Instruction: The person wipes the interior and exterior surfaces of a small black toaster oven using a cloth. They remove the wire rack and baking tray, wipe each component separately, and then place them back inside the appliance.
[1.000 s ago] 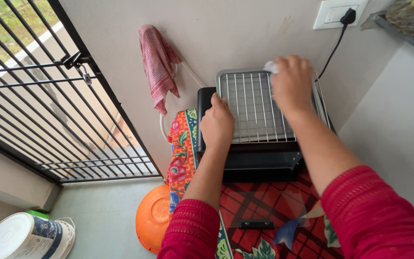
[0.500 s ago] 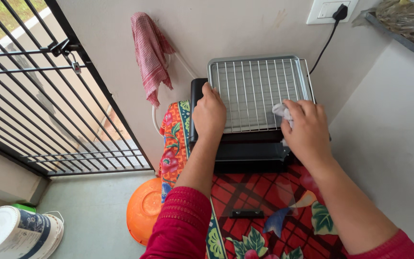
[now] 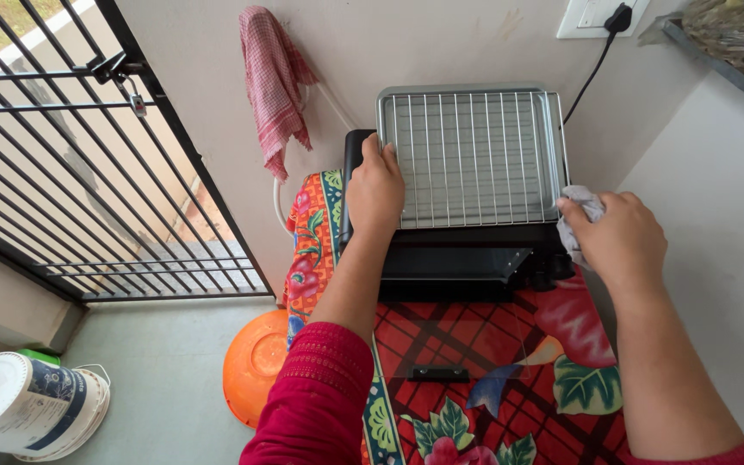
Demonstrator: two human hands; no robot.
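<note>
A black countertop oven point(image 3: 467, 263) stands against the wall with a metal wire rack on a tray point(image 3: 471, 155) lying on its top. My left hand point(image 3: 375, 191) rests on the oven's left top edge, fingers touching the rack's left rim. My right hand point(image 3: 620, 237) is closed around a crumpled white cloth point(image 3: 575, 211) at the oven's right front corner, just off the rack.
A flowered red tablecloth point(image 3: 475, 379) covers the table, with a glass door panel point(image 3: 467, 357) lying on it. A red checked towel point(image 3: 273, 82) hangs on the wall. Black power cord point(image 3: 592, 69) runs to a socket. Barred gate point(image 3: 62, 172), orange basin point(image 3: 256, 366) and white bucket point(image 3: 23, 405) at left.
My right hand with the cloth has swept from the rack's far edge toward me and then off to the oven's right front corner. My left hand stayed on the left edge.
</note>
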